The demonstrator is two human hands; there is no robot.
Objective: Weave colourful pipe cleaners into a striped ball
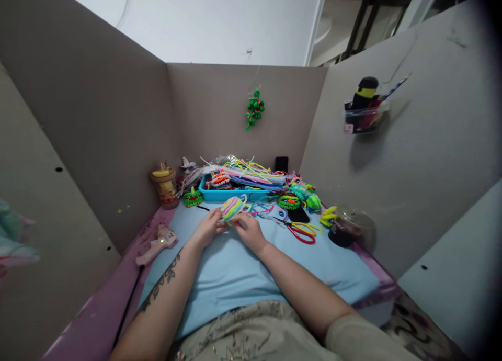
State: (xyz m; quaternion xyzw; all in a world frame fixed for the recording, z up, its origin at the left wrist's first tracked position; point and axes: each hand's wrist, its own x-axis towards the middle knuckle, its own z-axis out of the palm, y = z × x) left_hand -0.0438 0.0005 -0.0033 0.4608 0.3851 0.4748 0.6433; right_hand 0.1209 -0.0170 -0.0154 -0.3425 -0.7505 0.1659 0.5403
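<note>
My left hand (209,228) is closed on the left edge of a round, pastel-striped chenille-stem piece (232,207), with bands of yellow, pink, green and blue. The fingers of my right hand (251,233) are pinched together at its lower right edge; the fingertips partly hide what they grip there. A loose pale stem end curls up at the piece's right side. Just right of it, loose pastel chenille stems (263,209) lie on the light blue cloth (239,264). Scissors (304,233) with red and yellow handles rest farther right.
Behind stands a blue tray (235,195) heaped with colourful chenille stems (254,177). Green woven pieces (290,201) sit at its right. A pink glue gun (159,248) with a black cord and a cup (164,185) are at left; a dark-based clear container (347,230) is at right.
</note>
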